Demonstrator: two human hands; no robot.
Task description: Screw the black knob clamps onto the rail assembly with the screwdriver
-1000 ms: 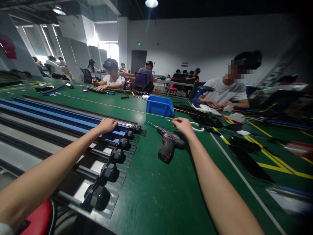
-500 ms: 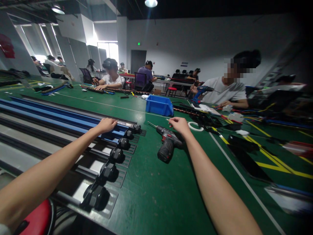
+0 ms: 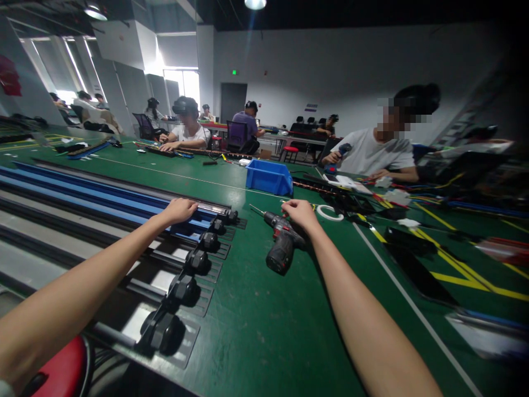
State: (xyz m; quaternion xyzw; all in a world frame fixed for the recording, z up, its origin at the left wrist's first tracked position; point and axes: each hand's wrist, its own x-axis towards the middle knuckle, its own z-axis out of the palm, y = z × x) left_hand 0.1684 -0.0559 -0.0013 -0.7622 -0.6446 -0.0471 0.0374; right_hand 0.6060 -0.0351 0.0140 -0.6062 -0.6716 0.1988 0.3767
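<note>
My left hand (image 3: 180,210) lies on the near end of a long blue rail (image 3: 103,199), its fingers curled over the rail's edge. Several dark rails with black end caps (image 3: 197,261) run beside it on slotted plates. My right hand (image 3: 298,213) hovers just behind a dark cordless drill (image 3: 283,243) that lies on its side on the green table (image 3: 264,325). The fingers are pinched together at the thumb; what they hold, if anything, is too small to make out. A white ring (image 3: 329,213) lies just to the right of that hand.
A blue bin (image 3: 269,177) stands behind the drill. Black parts, cables and yellow tape lines (image 3: 467,270) fill the right side. A person in a white shirt (image 3: 372,157) works across the table, with others seated farther back. A red stool (image 3: 61,369) is at bottom left.
My right hand has drawn left, away from the white ring and closer over the drill. My left hand has stayed on the blue rail.
</note>
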